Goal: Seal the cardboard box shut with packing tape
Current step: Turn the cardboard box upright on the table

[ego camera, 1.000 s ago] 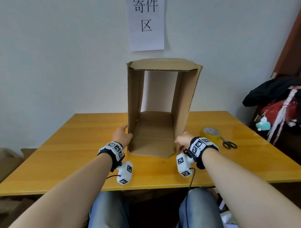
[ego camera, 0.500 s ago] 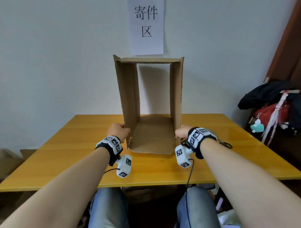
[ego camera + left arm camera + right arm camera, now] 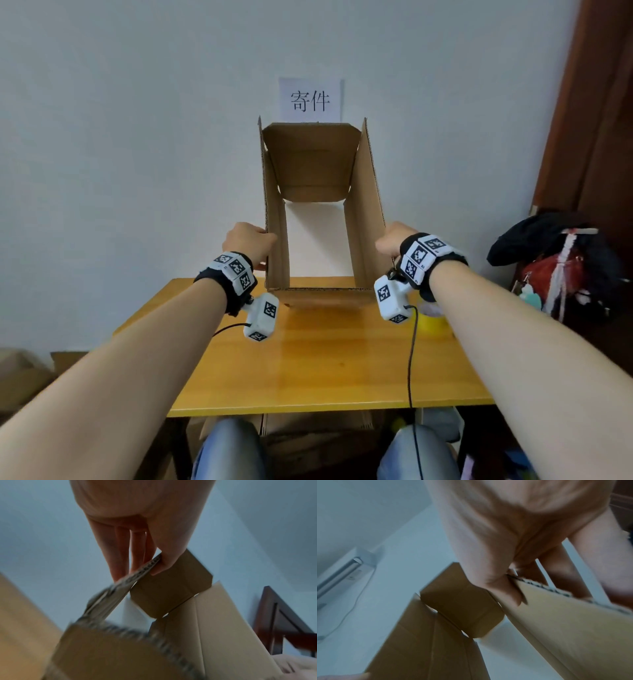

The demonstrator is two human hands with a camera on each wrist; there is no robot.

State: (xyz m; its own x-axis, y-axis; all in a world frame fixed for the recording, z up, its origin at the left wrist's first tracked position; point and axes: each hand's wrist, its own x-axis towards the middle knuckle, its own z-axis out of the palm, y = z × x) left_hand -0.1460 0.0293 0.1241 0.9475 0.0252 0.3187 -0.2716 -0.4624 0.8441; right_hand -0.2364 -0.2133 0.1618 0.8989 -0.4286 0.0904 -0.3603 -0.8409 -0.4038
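A tall brown cardboard box point(image 3: 364, 219), open at both ends with flaps unfolded, is held in the air above the wooden table point(image 3: 329, 363). My left hand point(image 3: 247, 241) pinches its left wall edge, thumb inside and fingers outside, as the left wrist view shows on the cardboard box point(image 3: 171, 588). My right hand point(image 3: 390, 238) grips the right wall the same way, its thumb pressed on the inner face of the cardboard box point(image 3: 556, 622). A yellow roll of packing tape point(image 3: 433, 320) lies on the table, partly hidden behind my right wrist.
A paper sign point(image 3: 310, 99) hangs on the white wall behind the box. Dark bags and clothes point(image 3: 555, 260) pile up at the right beside a brown door frame. Cardboard lies on the floor at the left point(image 3: 20, 377) and under the table.
Both hands have lifted the box off the table and tipped it, so I now look through it at the wall. The scissors have left my view.
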